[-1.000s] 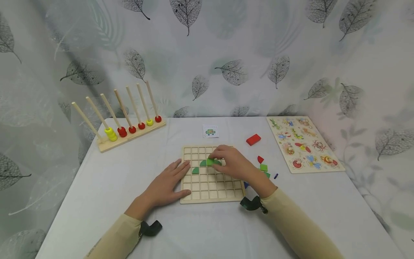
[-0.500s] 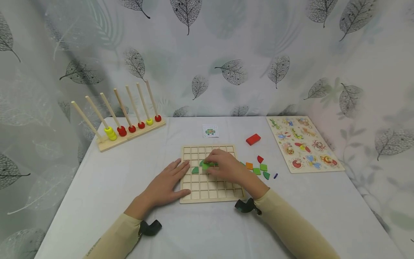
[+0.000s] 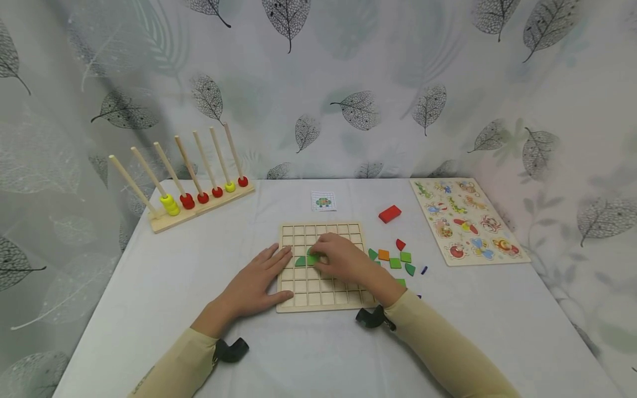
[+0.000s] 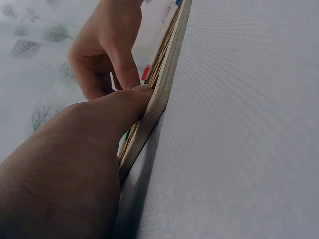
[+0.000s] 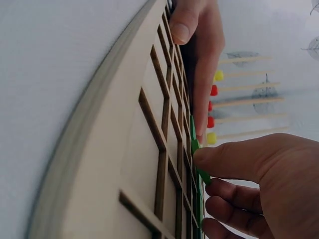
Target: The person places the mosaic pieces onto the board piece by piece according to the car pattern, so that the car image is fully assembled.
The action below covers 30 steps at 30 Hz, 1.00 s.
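A wooden grid board lies flat on the white table. My left hand rests along its left edge with fingers extended, and in the left wrist view the thumb lies on the board's rim. Over the grid, my right hand pinches a bright green square tile. The right wrist view has this tile tilted between thumb and fingers, at the board's surface. Just left of it, a dark green quarter-circle tile sits in a cell. Other tiles on the grid are mostly hidden beneath my right hand.
Several loose tiles, among them an orange square and a red wedge, lie right of the board. A picture card and red block are behind it. A peg abacus stands back left, an animal puzzle back right.
My right hand has moved left and slightly nearer with the green square tile, up to the quarter-circle tile. More loose tiles show at the right. My left hand has stayed put.
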Each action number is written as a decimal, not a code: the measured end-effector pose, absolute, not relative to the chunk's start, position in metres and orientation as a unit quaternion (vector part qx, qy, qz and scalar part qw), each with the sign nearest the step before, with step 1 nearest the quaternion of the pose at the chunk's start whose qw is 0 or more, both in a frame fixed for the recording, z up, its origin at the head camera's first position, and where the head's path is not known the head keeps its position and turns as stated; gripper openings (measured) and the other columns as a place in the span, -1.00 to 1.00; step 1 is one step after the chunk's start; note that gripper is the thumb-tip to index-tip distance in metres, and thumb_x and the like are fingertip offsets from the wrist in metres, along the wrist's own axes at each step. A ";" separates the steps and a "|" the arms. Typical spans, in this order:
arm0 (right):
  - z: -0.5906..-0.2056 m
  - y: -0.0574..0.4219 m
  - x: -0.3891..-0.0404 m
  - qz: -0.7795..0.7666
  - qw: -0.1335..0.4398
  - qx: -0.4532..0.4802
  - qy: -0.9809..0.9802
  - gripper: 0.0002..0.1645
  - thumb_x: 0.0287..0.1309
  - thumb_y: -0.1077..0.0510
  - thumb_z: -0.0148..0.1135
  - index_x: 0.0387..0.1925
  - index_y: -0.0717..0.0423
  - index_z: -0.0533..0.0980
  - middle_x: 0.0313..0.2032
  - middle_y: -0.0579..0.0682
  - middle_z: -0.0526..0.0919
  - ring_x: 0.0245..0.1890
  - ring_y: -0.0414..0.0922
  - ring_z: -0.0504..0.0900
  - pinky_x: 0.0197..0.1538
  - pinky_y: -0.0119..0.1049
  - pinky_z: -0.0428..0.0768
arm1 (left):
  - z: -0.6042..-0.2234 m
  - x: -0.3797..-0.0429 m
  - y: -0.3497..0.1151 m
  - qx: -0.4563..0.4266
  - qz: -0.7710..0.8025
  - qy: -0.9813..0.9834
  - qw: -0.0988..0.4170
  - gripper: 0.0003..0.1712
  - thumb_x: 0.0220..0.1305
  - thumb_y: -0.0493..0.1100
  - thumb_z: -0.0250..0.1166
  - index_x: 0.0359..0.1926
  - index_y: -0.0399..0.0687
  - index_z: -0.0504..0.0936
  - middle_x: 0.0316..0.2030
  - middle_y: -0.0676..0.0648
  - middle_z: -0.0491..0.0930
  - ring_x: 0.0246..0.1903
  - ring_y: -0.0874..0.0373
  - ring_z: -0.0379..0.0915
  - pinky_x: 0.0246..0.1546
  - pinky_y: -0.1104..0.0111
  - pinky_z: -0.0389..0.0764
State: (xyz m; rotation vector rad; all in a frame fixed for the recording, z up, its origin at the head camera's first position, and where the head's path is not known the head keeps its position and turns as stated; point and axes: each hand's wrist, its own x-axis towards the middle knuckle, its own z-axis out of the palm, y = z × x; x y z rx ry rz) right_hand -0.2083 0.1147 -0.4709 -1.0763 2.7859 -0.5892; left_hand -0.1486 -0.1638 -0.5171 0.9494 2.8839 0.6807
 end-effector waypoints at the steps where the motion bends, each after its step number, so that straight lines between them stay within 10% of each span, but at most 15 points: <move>1: -0.471 0.114 -0.208 -0.194 0.049 -0.357 0.912 -0.75 0.36 0.15 0.51 0.04 0.02 0.78 -0.11 -0.13 0.69 -0.08 -0.17 0.59 0.09 -0.23 0.64 | -0.517 -0.149 -0.164 0.305 0.218 0.927 0.015 0.09 0.45 0.44 0.26 0.73 -0.04 0.17 0.71 0.04 0.08 0.70 -0.05 -0.16 0.60 -0.09 0.16; 30: -0.471 0.112 -0.208 -0.193 0.051 -0.374 0.906 -0.81 0.36 0.20 0.50 -0.03 0.04 0.79 -0.16 -0.13 0.70 -0.12 -0.17 0.60 0.06 -0.24 0.65 | -0.516 -0.148 -0.163 0.302 0.213 0.929 0.018 0.09 0.45 0.43 0.25 0.73 -0.04 0.18 0.71 0.04 0.08 0.70 -0.04 -0.17 0.61 -0.07 0.15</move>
